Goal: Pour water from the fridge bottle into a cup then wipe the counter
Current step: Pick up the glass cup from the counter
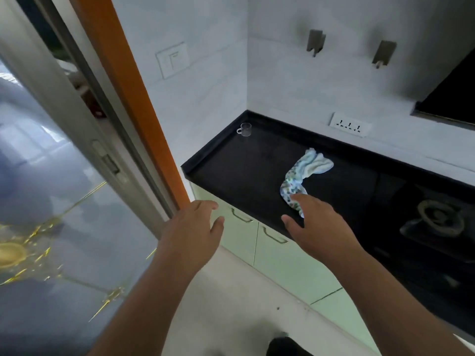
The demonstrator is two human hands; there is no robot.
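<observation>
Both the left hand [191,224] and the right hand [317,222] are held with the grip wide and nothing in it, the right above the near end of the cloth [305,173]. The glass cup [245,129] stands at the table's [231,165] far left corner; no bottle is seen. If the cloth were swept far left, the cup could be knocked over, and the stove burner [440,218] on the right could snag it.

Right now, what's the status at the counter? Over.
Left hand open, empty. Right hand open, reaching at the cloth. Cup upright in the far corner of the counter. No bottle in view; nothing in the way.
</observation>
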